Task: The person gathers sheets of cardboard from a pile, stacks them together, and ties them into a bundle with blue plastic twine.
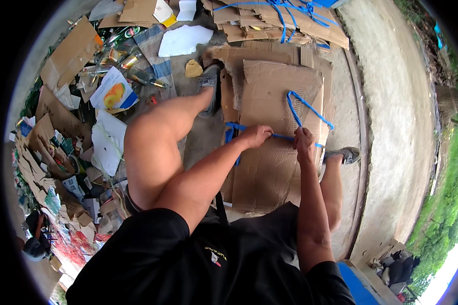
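Note:
A stack of flattened brown cardboard (269,175) lies on the ground between my legs. Blue strapping cord (283,136) runs across it from the left edge to the right. My left hand (256,136) is closed on the cord near the middle of the top sheet. To its right, my right hand (304,142) grips the same cord, with a loose length looping up beyond the hand and its end lying toward the right edge. More blue cord hangs at the stack's left side.
A second cardboard bundle (285,20), tied with blue cord, lies beyond the stack. Glass bottles (146,77), torn boxes and scraps heap up at left. A white foam sheet (185,40) lies at the far left. A concrete ledge (387,127) runs along the right.

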The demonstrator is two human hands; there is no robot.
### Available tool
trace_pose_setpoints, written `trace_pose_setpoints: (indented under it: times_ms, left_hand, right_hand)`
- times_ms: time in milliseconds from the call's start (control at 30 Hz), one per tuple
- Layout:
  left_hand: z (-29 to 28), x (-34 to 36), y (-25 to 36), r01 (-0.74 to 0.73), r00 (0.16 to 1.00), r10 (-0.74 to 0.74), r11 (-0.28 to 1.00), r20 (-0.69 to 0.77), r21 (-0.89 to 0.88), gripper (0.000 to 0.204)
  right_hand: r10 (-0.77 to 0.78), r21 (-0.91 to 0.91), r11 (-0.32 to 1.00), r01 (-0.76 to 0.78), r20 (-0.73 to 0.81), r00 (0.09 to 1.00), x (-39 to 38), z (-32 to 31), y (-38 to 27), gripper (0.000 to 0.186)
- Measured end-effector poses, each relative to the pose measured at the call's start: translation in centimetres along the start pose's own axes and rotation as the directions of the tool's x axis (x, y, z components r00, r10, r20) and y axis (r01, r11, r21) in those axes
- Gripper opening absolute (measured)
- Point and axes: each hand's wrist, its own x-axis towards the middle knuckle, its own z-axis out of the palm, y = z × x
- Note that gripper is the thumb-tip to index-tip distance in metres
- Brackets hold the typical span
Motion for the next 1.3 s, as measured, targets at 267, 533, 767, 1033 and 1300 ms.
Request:
trace_pose_setpoints:
  times_ms: [267,533,767,1033,1300]
  left_hand:
    - [-1.6,0.4,5.2,-0.018,1.000,0.013,0.965,0.023,0.262,0.025]
    - [-0.2,3.3,12.6,-0.020,0.999,0.034,0.939,-0.034,0.343,0.031]
    - [3.3,5.9,14.7,0.011,0.999,-0.023,0.966,0.043,0.259,0.032]
    - [4.3,7.2,8.4,-0.039,0.990,0.021,0.992,0.142,0.124,0.029]
    - [1.4,2.1,11.1,0.374,0.915,-0.334,0.911,0.227,-0.170,0.040]
  right_hand:
    - [0.021,0.076,0.997,-0.023,0.025,0.999,0.1,-1.4,0.6,0.031]
    - [-0.260,-0.244,0.914,0.324,0.263,0.929,1.9,-1.7,4.2,0.020]
    - [-0.490,-0.253,0.760,0.599,0.382,0.783,0.6,-2.4,4.4,0.028]
    - [-0.080,-0.067,0.993,0.100,0.251,0.965,-0.7,-3.1,2.2,0.026]
    - [-0.119,-0.041,0.989,0.144,0.375,0.919,-1.0,-3.1,1.5,0.032]
